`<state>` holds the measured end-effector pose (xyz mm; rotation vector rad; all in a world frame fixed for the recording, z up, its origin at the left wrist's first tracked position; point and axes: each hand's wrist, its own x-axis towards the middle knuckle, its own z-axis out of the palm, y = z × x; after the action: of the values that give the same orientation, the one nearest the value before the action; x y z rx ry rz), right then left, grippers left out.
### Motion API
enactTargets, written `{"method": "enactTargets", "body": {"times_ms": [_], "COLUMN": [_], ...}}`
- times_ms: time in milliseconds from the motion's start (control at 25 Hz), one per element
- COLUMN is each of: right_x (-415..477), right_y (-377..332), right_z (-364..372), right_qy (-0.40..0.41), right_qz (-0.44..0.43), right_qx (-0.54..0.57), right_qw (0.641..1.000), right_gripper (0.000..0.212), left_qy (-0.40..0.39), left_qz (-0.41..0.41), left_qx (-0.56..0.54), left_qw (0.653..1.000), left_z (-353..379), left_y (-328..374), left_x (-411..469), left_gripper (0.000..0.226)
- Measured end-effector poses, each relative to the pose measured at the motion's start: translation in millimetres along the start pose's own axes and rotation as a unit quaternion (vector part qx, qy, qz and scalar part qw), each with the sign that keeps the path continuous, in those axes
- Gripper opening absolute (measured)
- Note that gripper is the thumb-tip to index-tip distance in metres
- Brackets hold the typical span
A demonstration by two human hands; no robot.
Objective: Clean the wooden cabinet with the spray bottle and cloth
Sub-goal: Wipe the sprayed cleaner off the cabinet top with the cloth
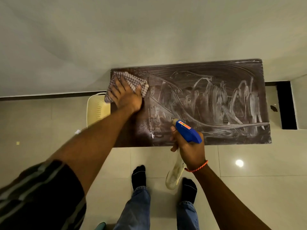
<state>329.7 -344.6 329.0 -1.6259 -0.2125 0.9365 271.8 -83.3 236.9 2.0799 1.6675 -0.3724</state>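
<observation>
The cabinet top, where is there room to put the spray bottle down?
The cabinet top is bare from the middle to its right end, smeared with wet streaks only. The left end is crowded: the left hand presses the cloth there. The right hand holds the spray bottle over the near edge.

Open cabinet top (216, 100) across the middle and right, smeared with wet streaks, nothing standing on it. Far-left corner taken by the left hand (127, 95) pressed flat on a checked cloth (127, 80). Near edge blocked mid-way by the right hand (191, 146) gripping a spray bottle (187, 131). Wall (149, 30) tight against the far edge. Cream plastic basket (98, 108) just beside the left end, on the floor.
</observation>
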Motion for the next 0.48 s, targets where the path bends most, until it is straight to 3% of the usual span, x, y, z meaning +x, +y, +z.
{"method": "enactTargets", "body": {"times_ms": [200, 480], "right_x": [-2.4, -11.8], "right_y": [2.6, 8.6], "right_z": [-2.8, -3.9], "right_qy": [0.004, 0.009], "right_qz": [-0.006, -0.013], "right_qx": [-0.027, -0.029], "right_qw": [1.000, 0.999], "right_gripper": [0.004, 0.016], "left_qy": [-0.012, -0.013], "left_qz": [-0.068, 0.106], "left_qx": [0.002, 0.088], "left_qw": [0.998, 0.990], "left_z": [-13.6, 4.7], "left_y": [20.5, 11.9], "left_x": [43.8, 11.6], "left_gripper": [0.092, 0.080]}}
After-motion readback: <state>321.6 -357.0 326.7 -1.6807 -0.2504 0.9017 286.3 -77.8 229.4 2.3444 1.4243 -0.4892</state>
